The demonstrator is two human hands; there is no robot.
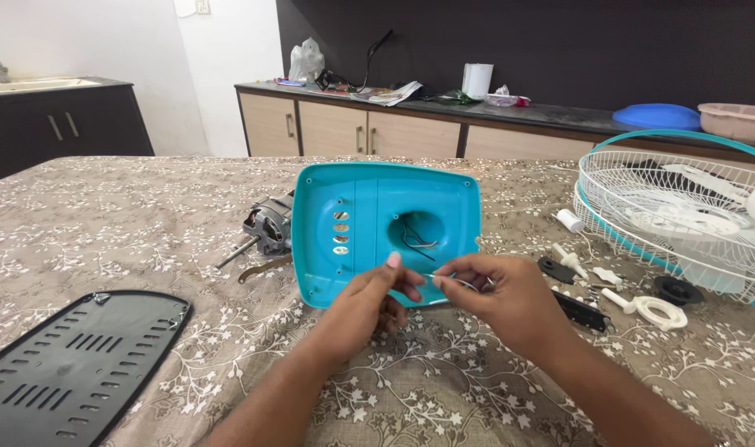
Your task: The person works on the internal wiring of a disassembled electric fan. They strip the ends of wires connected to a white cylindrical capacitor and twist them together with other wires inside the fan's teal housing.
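Note:
A turquoise plastic fan base shell [369, 211] stands tilted on the table, its hollow inside facing me, with thin wires [417, 238] showing through a round hole. My left hand [369, 302] and my right hand [497, 294] meet just in front of its lower edge. Both pinch a thin wire [445, 279] between fingertips. A fan motor [270, 225] with its shaft lies just left of the shell, partly hidden behind it.
A black vented cover plate [71, 368] lies at the near left. A white and turquoise fan guard [683, 207] sits at the right, with small white and black parts [634, 302] scattered beside it. Cabinets and a cluttered counter [410, 103] stand behind the floral-clothed table [112, 223].

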